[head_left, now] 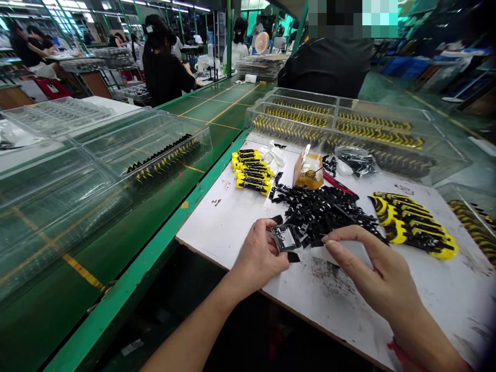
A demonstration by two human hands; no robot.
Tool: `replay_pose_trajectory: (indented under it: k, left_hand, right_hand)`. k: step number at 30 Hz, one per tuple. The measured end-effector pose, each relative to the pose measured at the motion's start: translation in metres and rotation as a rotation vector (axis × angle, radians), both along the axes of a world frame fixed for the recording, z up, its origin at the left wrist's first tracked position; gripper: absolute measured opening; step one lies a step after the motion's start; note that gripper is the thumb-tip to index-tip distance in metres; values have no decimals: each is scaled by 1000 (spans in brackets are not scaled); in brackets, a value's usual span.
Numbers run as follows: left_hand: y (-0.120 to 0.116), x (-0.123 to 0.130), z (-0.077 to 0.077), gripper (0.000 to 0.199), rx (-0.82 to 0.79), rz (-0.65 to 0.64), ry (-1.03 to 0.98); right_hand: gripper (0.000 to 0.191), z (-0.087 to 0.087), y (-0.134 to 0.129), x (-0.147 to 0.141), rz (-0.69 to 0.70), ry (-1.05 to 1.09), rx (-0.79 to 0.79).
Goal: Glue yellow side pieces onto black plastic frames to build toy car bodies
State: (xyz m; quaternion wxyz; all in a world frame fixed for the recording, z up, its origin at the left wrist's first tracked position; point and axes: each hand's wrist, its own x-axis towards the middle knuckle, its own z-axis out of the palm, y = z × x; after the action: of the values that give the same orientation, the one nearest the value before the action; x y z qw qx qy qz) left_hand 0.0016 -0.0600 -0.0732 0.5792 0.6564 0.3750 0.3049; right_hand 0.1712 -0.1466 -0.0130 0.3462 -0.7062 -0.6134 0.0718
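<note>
My left hand [260,258] grips a black frame-like part [285,237] with a pale, shiny middle, above the front of the white board [217,227]. To its right, my right hand [368,263] has thumb and forefinger pinched together; a tiny dark bit shows at the fingertips, too small to name. Just beyond both hands lies a heap of small black parts [325,209]. Yellow-and-black pieces [251,173] stand in a row at the board's back left, and a larger group of yellow-and-black pieces [414,225] lies on the right.
Behind the heap are an amber container [309,173], a red tool [341,186] and a plastic bag of black parts [356,160]. Clear trays [170,150] rest on the green belt at left; another filled tray [349,124] stands behind the board. Several people sit farther back.
</note>
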Motion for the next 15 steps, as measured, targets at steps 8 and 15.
replay_pose_trajectory:
  k: [8,15]
  left_hand:
    - [-1,0,1,57,-2,2,-18]
    - [0,1,-2,57,3,11,-29]
  right_hand:
    - [16,0,-1,2,-79,1,52]
    - [19,2,0,0,-131,93,27]
